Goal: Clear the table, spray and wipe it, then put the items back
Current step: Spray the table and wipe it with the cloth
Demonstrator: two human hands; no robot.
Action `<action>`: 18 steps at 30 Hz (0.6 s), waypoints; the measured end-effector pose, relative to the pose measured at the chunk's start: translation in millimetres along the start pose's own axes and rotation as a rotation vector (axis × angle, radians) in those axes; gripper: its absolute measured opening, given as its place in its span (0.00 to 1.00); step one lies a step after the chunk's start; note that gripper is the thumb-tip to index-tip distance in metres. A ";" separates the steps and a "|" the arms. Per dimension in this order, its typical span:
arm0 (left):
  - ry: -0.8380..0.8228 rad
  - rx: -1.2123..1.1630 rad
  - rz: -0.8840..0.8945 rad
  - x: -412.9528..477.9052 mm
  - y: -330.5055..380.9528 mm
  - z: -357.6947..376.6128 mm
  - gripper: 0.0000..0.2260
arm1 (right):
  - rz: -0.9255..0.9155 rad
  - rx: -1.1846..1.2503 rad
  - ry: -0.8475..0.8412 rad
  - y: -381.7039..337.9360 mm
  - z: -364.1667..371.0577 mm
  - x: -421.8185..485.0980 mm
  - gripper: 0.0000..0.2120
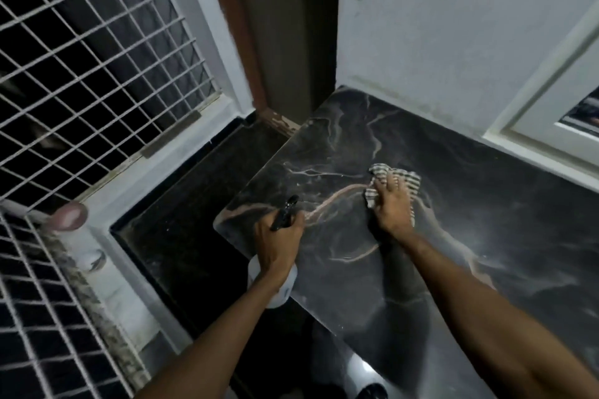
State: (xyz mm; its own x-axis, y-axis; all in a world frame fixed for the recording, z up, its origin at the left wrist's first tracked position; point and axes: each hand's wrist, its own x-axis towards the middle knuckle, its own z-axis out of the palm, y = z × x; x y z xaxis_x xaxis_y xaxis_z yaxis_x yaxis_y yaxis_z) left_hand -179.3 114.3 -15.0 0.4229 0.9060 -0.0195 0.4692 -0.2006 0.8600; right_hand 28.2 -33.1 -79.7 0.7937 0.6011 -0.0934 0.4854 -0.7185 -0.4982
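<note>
A dark marble table [453, 204] with pale veins fills the right half of the view, and nothing but the cloth lies on it. My right hand [393, 207] presses a striped grey-and-white cloth [409, 179] flat on the tabletop near the middle. My left hand [277, 244] grips a white spray bottle [281, 285] with a black trigger head [287, 210] at the table's left edge. The nozzle points up and across the surface. Most of the bottle's body is hidden under my hand and wrist.
A white wall [453, 26] and a white door frame [544, 126] border the table's far side. A window with a white metal grille [81, 58] stands at the left above a dark ledge [194, 197]. A brown wooden post [282, 26] rises at the corner.
</note>
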 end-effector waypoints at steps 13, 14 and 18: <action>0.031 -0.019 -0.008 75.9 -46.5 -66.7 0.12 | -0.645 -0.043 -0.248 -151.2 94.1 26.8 0.32; 0.040 -0.029 -0.001 80.6 -51.6 -71.8 0.12 | -0.615 -0.029 -0.243 -152.4 91.3 41.0 0.32; 0.085 -0.022 -0.019 89.1 -76.0 -87.3 0.13 | -0.232 -0.064 -0.121 -179.0 95.3 84.3 0.31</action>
State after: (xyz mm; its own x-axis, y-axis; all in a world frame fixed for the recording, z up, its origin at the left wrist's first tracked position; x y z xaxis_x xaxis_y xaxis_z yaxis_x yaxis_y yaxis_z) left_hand -245.0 242.8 -37.5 0.3466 0.9380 0.0065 0.4591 -0.1757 0.8708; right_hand -26.7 179.5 -80.6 0.6103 0.7873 -0.0875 0.6748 -0.5746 -0.4632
